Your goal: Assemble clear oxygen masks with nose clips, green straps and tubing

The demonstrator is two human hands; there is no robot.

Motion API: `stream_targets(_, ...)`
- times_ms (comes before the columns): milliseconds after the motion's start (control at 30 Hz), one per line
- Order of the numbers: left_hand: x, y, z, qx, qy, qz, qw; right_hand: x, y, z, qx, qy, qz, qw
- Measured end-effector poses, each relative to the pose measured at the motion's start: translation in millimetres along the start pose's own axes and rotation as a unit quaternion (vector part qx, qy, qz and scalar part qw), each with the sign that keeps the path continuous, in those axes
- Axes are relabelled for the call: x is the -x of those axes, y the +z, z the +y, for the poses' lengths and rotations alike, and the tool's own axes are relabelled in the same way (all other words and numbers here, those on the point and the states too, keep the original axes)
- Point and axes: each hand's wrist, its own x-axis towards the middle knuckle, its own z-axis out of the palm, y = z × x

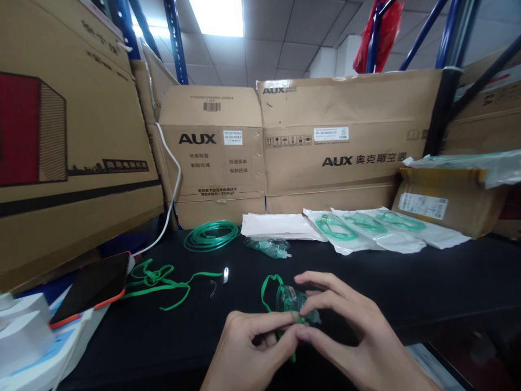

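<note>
A clear, green-tinted oxygen mask (295, 298) is at the middle front, partly hidden behind my fingers. Its green elastic strap (266, 288) loops up on the left side, and an end hangs below my hands. My left hand (260, 342) pinches the strap between thumb and forefinger. Thumb to fingertip, my right hand (345, 317) closes on the same small spot of strap at the mask's edge, its other fingers raised over the mask. The exact grip at the fingertips is partly hidden.
Loose green elastic straps (179, 284) and a small metal piece (226, 275) lie left. Behind are coiled green tubing (211, 236), another bagged mask part (268, 247) and packaged tubing (336, 225). A phone (93, 285) lies far left; cardboard boxes (345, 141) line the back.
</note>
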Motion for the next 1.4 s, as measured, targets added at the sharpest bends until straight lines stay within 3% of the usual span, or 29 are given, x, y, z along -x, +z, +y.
stream_targets(200, 0.7, 2.8, -1.1, -0.002, 0.004, 0.018, 1.000, -0.4, 1.0, -1.1, -0.023, 0.007, -0.009, 1.000)
stream_targets(433, 1.7, 3.3, 4.5, -0.007, -0.001, 0.041, 0.999, -2.0, -2.6, -3.5, -0.129, 0.084, 0.052, 0.987)
stream_targets(600, 1.5, 2.7, 4.4, -0.005, -0.007, 0.040, 0.999, -8.8, -16.3, -11.1, -0.142, 0.089, 0.130, 0.977)
stream_targets(800, 3.3, 3.8, 3.8, -0.024, 0.003, 0.046, 0.999, -7.7, -34.7, -8.7, -0.077, 0.083, 0.237, 0.965)
stream_targets(1033, 0.6, 1.1, -2.3, -0.043, 0.046, 0.033, 0.997, -2.4, -38.9, -6.2, -0.054, -0.006, 0.154, 0.987)
stream_targets(1100, -0.8, -0.8, -3.2, -0.043, 0.051, 0.026, 0.997, -4.0, -36.5, -4.8, -0.055, 0.011, 0.094, 0.994)
stream_targets(1233, -0.6, -2.8, -2.8, -0.050, 0.074, 0.027, 0.996, -5.4, -22.8, 2.5, -0.060, 0.109, -0.042, 0.991)
stream_targets(1400, 1.4, -3.3, -8.1, -0.110, 0.149, 0.023, 0.982, -8.5, -16.9, 11.0, -0.048, 0.133, -0.085, 0.986)
